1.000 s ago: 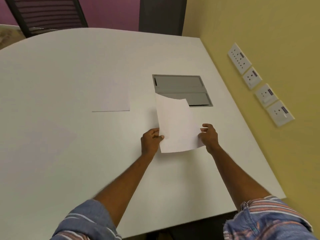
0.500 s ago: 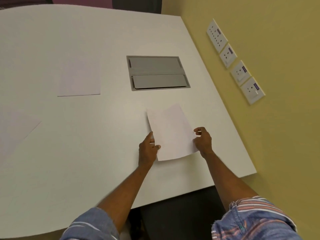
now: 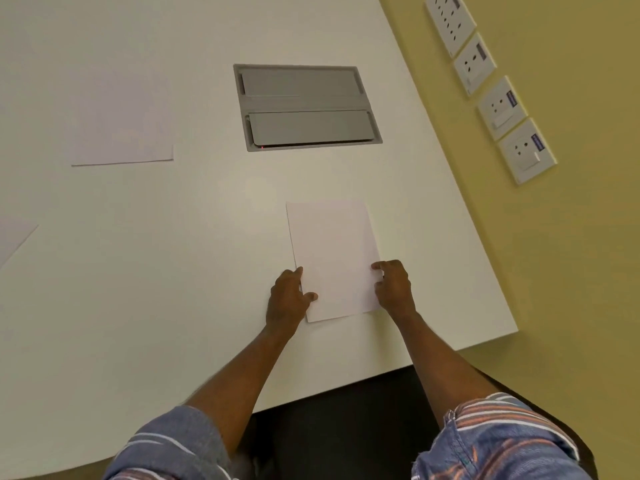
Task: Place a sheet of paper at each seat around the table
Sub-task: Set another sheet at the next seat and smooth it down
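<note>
A white sheet of paper (image 3: 334,258) lies flat on the white table (image 3: 173,271), near its front right corner. My left hand (image 3: 289,299) rests on the sheet's lower left edge, thumb on the paper. My right hand (image 3: 394,287) touches the lower right edge with its fingertips. A second sheet (image 3: 121,126) lies flat at the far left. The corner of a third sheet (image 3: 14,237) shows at the left border.
A grey cable hatch (image 3: 306,107) is set into the table beyond the sheet. The yellow wall (image 3: 571,271) on the right carries several white socket plates (image 3: 502,105). The table's front edge runs just before my arms, with dark floor below.
The sheet was curled and held above the table over the hatch; it came down toward me and now lies flat. My hands slid to its lower edges.
</note>
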Action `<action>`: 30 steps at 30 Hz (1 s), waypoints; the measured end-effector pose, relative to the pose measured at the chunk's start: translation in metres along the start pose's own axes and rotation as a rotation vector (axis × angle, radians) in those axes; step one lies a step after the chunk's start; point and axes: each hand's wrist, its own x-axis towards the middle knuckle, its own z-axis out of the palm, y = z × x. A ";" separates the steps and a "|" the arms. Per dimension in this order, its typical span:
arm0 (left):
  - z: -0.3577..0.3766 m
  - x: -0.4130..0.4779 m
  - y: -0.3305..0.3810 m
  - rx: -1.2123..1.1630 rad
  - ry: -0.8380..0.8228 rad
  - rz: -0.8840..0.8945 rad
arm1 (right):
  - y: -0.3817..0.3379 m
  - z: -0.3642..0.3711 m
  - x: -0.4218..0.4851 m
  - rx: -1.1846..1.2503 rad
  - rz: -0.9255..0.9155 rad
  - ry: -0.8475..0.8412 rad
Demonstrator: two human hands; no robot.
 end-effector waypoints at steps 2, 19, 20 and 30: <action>-0.001 0.000 -0.003 0.073 -0.022 0.003 | 0.005 0.003 0.001 -0.021 -0.003 -0.025; 0.013 0.046 0.007 0.601 -0.196 0.467 | -0.027 0.041 0.003 -0.185 -0.157 -0.188; 0.017 0.049 0.007 0.676 -0.238 0.472 | -0.027 0.044 0.004 -0.216 -0.157 -0.220; 0.021 0.055 -0.005 0.804 -0.297 0.516 | -0.017 0.047 0.012 -0.261 -0.189 -0.237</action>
